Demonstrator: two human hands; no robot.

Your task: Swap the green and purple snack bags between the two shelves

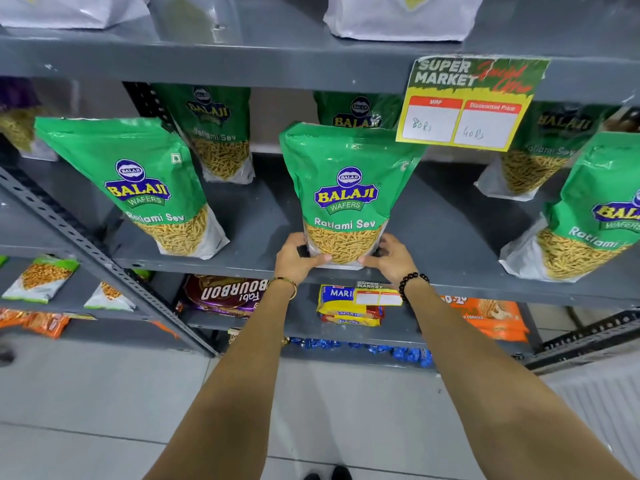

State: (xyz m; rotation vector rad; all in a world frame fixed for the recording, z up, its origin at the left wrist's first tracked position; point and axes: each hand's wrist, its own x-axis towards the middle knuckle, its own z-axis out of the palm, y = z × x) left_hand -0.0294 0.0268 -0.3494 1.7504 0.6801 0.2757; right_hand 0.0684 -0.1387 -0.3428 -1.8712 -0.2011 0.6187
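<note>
A green Balaji Ratlami Sev bag (346, 188) stands upright at the front middle of the grey shelf (249, 216). My left hand (298, 258) grips its bottom left corner and my right hand (389, 256) grips its bottom right corner. Several more green bags stand on the same shelf: one at the front left (138, 181), one at the front right (588, 216), others behind at the back. At the far left edge a purple bag (17, 109) shows only in part, dark and blurred.
A price sign (471, 102) hangs from the shelf above, right of the held bag. White bags stand on the top shelf (242, 60). Below lie biscuit packs: Bourbon (228, 292), Marie (346, 306), orange cookies (491, 317). A second rack stands at the left.
</note>
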